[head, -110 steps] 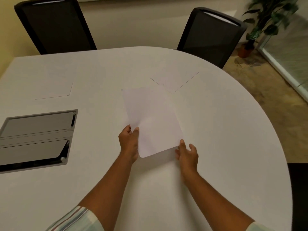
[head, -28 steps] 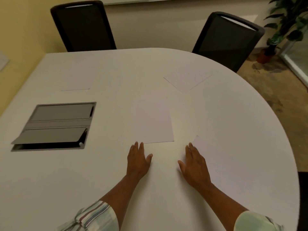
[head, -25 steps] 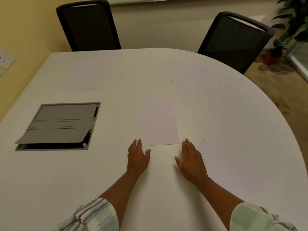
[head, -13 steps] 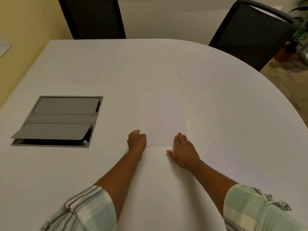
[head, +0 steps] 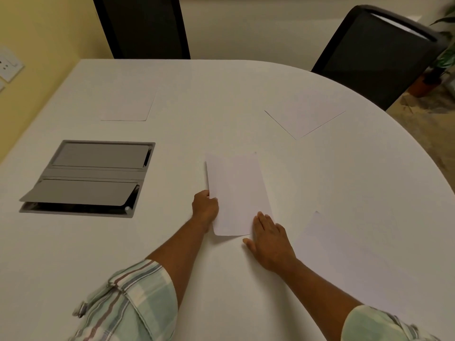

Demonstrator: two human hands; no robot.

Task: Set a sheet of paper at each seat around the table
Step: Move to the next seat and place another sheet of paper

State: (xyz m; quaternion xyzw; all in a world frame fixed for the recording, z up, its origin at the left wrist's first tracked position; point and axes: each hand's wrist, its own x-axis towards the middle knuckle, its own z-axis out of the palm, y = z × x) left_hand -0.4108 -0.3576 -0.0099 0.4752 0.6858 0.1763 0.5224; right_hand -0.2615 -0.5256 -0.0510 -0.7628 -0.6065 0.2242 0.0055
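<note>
A white sheet of paper (head: 236,193) lies in the middle of the white table (head: 221,89), its left edge raised a little. My left hand (head: 204,207) is curled around that left edge and pinches it. My right hand (head: 269,242) lies flat on the table, fingertips touching the sheet's near right corner. Three more sheets lie flat: a far-left sheet (head: 128,104) in front of the left black chair (head: 142,25), a far-right sheet (head: 305,116) in front of the right black chair (head: 374,52), and a near-right sheet (head: 344,262) beside my right forearm.
A grey cable hatch (head: 86,178) with its lids partly raised is set into the table at the left. The table's curved edge runs along the right, with carpet and a potted plant (head: 433,77) beyond. A yellow wall with a socket (head: 7,67) is at the left.
Both hands have reached forward from the bare table to the middle sheet. My left hand has closed on its left edge, and my right fingertips now rest on its near corner.
</note>
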